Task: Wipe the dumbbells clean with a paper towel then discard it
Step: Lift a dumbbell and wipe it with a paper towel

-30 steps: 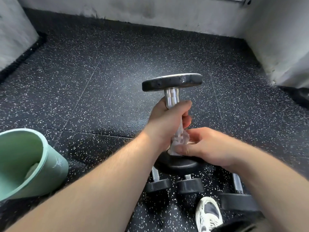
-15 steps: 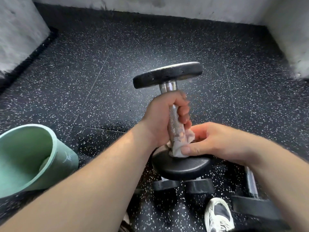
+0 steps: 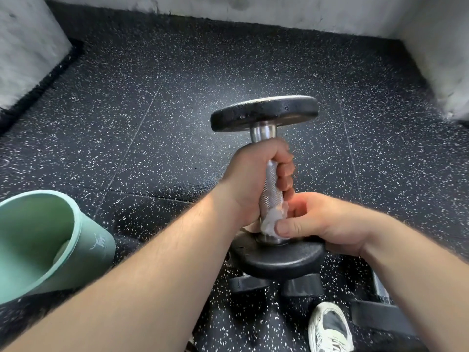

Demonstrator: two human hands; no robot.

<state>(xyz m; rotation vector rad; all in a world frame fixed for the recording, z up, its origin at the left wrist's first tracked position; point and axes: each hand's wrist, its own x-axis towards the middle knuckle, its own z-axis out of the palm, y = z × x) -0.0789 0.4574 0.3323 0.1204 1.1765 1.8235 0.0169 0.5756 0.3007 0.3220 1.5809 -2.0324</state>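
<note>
Speckled black rubber flooring [image 3: 177, 97], pale walls behind and to both sides.

Step in hand: wiping, handle stage. All places given from the held dumbbell [image 3: 272, 181], which stands upright off the floor.
- Left hand [image 3: 256, 179]: fingers curled fully round the upper, knurled part of the handle, just under the upper plate [image 3: 264, 110].
- Paper towel [image 3: 271, 221]: a crumpled wad pressed to the foot of the handle, just above the lower plate [image 3: 284, 257].
- Right hand [image 3: 327, 224]: thumb and fingers pinch the wad against the handle; the heel of the hand rests on the lower plate's rim.

Judgement: task part-way. The handle under the left fist cannot be reached by the towel, so the next move calls for shifting that grip, or turning the bar, with the weight kept steady.

Surroundings:
- Green bin [image 3: 83, 232], well to the left of the dumbbell, mouth tipped toward the camera; a pale scrap lies inside, kind unclear. Likely discard point. The left forearm lies between it and the towel hand.
- Two small dumbbells [image 3: 302, 288] lie on the floor directly below; wiped or not, cannot tell.
- White shoe [image 3: 330, 329], below and right.
- Larger dumbbell [image 3: 380, 313], further right, partly hidden by the right forearm.

Risk: the toe sits near the drop line.
</note>
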